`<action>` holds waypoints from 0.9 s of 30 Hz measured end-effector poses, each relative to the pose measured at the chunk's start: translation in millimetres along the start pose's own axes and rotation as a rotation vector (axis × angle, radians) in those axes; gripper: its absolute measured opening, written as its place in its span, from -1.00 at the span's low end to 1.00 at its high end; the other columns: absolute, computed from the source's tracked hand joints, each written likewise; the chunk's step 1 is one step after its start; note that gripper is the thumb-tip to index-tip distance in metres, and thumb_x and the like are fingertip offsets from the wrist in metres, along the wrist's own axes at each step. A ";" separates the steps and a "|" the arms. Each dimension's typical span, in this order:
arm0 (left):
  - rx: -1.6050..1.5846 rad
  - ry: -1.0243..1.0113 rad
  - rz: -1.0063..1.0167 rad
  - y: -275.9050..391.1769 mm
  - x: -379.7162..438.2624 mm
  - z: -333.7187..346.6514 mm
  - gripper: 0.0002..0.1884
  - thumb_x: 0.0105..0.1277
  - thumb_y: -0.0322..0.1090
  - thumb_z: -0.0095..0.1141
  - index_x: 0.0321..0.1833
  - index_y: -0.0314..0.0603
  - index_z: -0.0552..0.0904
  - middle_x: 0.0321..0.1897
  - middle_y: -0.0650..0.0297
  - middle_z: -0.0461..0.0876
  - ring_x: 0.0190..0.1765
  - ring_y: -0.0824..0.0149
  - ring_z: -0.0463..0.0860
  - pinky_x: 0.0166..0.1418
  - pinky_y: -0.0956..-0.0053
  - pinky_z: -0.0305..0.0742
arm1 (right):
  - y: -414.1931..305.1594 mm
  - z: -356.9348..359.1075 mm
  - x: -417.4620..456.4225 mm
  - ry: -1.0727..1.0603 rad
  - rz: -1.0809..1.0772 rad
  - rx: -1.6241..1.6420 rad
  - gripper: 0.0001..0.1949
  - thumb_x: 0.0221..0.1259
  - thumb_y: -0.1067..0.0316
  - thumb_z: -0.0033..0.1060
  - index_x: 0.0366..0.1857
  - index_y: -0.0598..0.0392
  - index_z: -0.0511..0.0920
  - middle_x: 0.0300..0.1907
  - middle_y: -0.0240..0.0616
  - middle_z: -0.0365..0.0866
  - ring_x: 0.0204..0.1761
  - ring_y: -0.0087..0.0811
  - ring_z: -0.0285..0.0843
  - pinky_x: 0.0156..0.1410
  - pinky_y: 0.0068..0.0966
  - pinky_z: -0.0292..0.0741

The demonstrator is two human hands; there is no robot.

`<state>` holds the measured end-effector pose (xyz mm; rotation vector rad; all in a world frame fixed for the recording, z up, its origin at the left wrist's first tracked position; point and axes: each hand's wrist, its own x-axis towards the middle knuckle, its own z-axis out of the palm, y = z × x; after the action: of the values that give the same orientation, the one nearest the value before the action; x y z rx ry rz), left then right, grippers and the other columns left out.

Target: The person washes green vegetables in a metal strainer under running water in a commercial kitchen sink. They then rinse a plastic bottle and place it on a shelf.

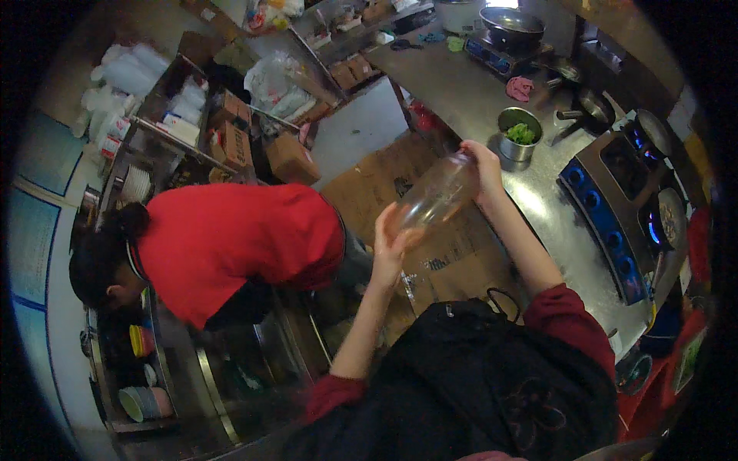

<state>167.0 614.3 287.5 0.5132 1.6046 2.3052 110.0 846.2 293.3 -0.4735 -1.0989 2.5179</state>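
A clear plastic container, tilted and see-through, is held in front of me above the cardboard-covered floor. My left hand grips its lower left end. My right hand holds its upper right end, close to the edge of the steel counter. Just beyond my right hand stands a round metal pot with green leafy vegetables inside. What the clear container holds, if anything, cannot be told.
A co-worker in a red shirt bends over the shelving at left. On the right counter, a gas stove has lit burners under pans. A frying pan sits at the far end. Cardboard boxes and plastic bags lie beyond the co-worker.
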 end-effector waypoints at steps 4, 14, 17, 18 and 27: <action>-0.267 0.043 0.172 -0.4 -22.4 -5.8 -0.03 0.01 0.17 0.31 0.42 0.10 0.04 0.40 0.14 0.09 0.28 0.01 0.37 0.27 0.04 0.37 | -39.5 95.6 -46.8 -0.403 -0.443 -0.441 -0.83 0.25 0.36 0.07 -0.29 0.27 0.57 -0.38 -0.32 0.56 -0.27 -0.47 0.62 -0.11 -0.62 0.48; -0.292 0.006 0.347 35.0 -6.1 -4.6 -0.07 0.03 0.15 0.33 0.36 -0.06 0.10 0.30 0.13 0.21 0.32 0.07 0.32 0.29 0.08 0.39 | -47.7 130.8 -58.4 -0.437 -0.523 -0.420 -0.83 0.25 0.34 0.07 -0.26 0.24 0.56 -0.35 -0.26 0.61 -0.25 -0.48 0.61 -0.07 -0.58 0.47; -0.035 0.137 0.203 22.1 3.3 -8.2 -0.22 0.14 0.04 0.27 0.30 -0.07 0.16 0.25 0.10 0.28 0.22 0.07 0.43 0.21 0.10 0.46 | -43.5 83.7 -27.7 -0.288 -0.339 -0.127 -0.82 0.25 0.31 0.06 -0.28 0.21 0.57 -0.36 -0.23 0.59 -0.25 -0.40 0.64 -0.07 -0.52 0.49; 0.067 0.129 0.153 23.6 11.2 -1.5 -0.24 0.12 0.04 0.27 0.28 -0.09 0.17 0.22 0.08 0.31 0.17 0.04 0.47 0.16 0.11 0.49 | -35.7 52.8 -11.3 -0.252 -0.291 -0.036 -0.80 0.25 0.27 0.05 -0.27 0.18 0.56 -0.34 -0.25 0.58 -0.22 -0.38 0.62 -0.04 -0.49 0.48; 1.247 -0.099 -0.091 48.6 79.0 101.9 -0.31 0.05 -0.06 0.31 0.14 -0.25 0.29 -0.05 -0.08 0.50 -0.06 0.03 0.59 -0.04 0.23 0.52 | 56.1 -107.5 -1.4 0.097 0.074 0.490 -0.64 0.23 0.05 -0.14 -0.16 0.10 0.53 -0.14 -0.24 0.59 -0.06 -0.25 0.55 0.09 -0.26 0.50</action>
<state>140.0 716.8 375.5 0.7234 2.7575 0.9267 147.5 877.7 182.4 -0.4927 -0.4084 2.6693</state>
